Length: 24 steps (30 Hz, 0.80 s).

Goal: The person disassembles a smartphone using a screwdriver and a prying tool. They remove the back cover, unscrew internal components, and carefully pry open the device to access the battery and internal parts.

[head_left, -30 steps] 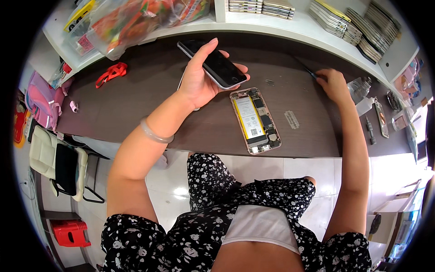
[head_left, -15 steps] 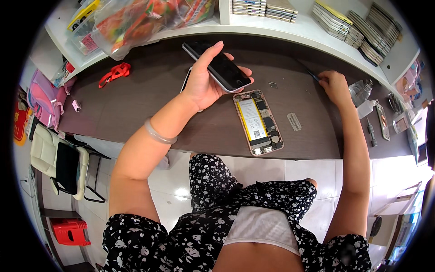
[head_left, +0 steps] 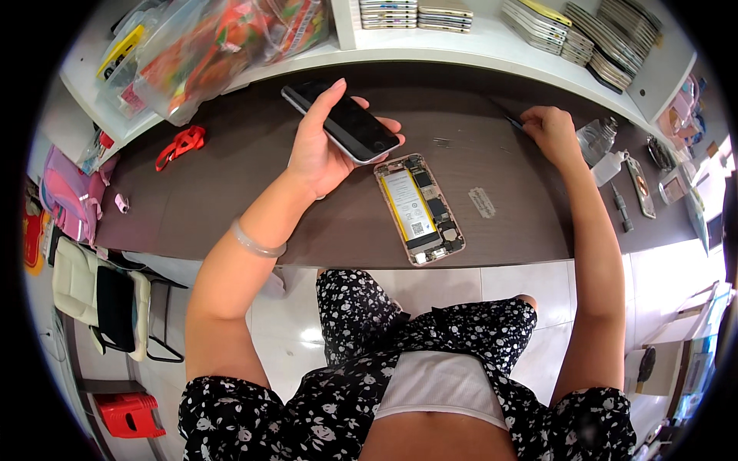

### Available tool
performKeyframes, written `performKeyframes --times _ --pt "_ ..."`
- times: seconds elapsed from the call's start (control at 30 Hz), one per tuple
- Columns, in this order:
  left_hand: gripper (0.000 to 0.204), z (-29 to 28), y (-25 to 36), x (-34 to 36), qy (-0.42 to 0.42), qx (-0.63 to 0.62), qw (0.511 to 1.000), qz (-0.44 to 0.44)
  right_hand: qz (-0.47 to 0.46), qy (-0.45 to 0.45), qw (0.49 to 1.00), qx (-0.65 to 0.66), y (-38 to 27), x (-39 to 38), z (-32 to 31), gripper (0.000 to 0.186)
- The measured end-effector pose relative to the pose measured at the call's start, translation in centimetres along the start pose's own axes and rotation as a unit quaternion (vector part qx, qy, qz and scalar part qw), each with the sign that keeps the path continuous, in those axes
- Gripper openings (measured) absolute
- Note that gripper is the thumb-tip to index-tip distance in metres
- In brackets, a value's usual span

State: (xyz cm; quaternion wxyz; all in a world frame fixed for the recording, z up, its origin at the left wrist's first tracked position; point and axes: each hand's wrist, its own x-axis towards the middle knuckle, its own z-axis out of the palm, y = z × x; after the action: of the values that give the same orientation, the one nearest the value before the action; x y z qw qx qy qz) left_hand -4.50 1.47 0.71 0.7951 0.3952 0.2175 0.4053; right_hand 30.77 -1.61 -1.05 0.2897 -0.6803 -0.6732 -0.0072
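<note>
My left hand (head_left: 321, 154) is wrapped round a smartphone (head_left: 350, 127) with a black screen and silver edge, thumb along its upper side, above the desk. Just to the right and nearer me lies an opened phone body (head_left: 419, 209), its yellow-edged battery and circuit boards bare. Out at the right, my right hand (head_left: 552, 132) pinches a thin dark tool (head_left: 513, 121) low over the desktop; its exact kind cannot be made out. Tiny metal pieces (head_left: 442, 142) and a flat slotted blade (head_left: 483, 203) lie between the opened phone and my right arm.
Right of my right arm are a clear bottle (head_left: 596, 140), a white squeeze bottle (head_left: 610, 167), a screwdriver-like tool (head_left: 621, 209) and another phone part (head_left: 639, 188). Stacked phones (head_left: 538, 27) and a plastic bag (head_left: 231, 58) fill the back shelf. A red strap (head_left: 181, 146) lies left.
The whole view has shifted, moving the desk things slightly left in the picture. Both hands keep their holds; the phone and thin tool have barely moved relative to the desk.
</note>
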Motion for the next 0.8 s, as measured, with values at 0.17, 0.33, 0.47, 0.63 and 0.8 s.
performKeyframes --times 0.17,0.33,0.47,0.63,0.8 --pt "0.046 0.0 0.0 -0.1 0.001 0.006 1.000 0.000 -0.006 0.049 0.999 -0.005 -0.4 0.0 0.1 0.017" --pt "0.045 0.0 0.2 -0.3 0.001 0.017 1.000 0.004 0.010 0.017 1.000 0.001 0.3 0.1 0.3 0.017" --pt "0.046 -0.1 0.2 -0.1 -0.012 0.000 1.000 -0.001 0.001 -0.017 1.000 -0.012 1.0 0.6 0.3 0.016" --pt "0.050 0.5 0.1 0.0 -0.015 0.000 1.000 -0.012 0.000 0.020 0.998 -0.067 0.4 1.1 -0.4 0.023" --pt "0.049 1.3 -0.1 0.2 0.001 0.020 0.999 -0.025 0.004 0.006 0.999 -0.039 0.3 1.0 0.2 0.024"
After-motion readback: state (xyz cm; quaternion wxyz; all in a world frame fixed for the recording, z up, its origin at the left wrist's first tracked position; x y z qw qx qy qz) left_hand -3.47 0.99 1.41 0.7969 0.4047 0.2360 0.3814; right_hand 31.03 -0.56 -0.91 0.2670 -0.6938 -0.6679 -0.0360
